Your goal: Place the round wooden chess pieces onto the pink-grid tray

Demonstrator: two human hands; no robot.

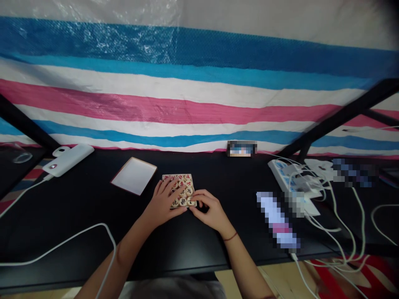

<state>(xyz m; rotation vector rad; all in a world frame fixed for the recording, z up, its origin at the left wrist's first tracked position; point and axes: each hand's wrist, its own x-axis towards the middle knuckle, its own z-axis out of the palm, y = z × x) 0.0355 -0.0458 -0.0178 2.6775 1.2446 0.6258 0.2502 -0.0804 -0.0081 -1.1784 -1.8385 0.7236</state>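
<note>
A small square box [176, 175] of round Chinese chess pieces [188, 191] lies on the black table, the pieces packed in rows with red characters at the back and black ones nearer me. My left hand [160, 202] rests across the box's left side, fingers spread flat over the pieces and hiding several of them. At the front right corner, the thumb and forefinger of my right hand [209, 207] close around a corner chess piece [190, 201]. A square, pale-lined box lid [134, 176] sits apart, to the left of the box.
A white device [69, 160] with a cable is at back left. A small screen [242, 148] stands at the back. On the right are a phone [277, 220], a power strip [280, 174] and tangled white cables. Striped sheeting [187, 110] hangs behind the table.
</note>
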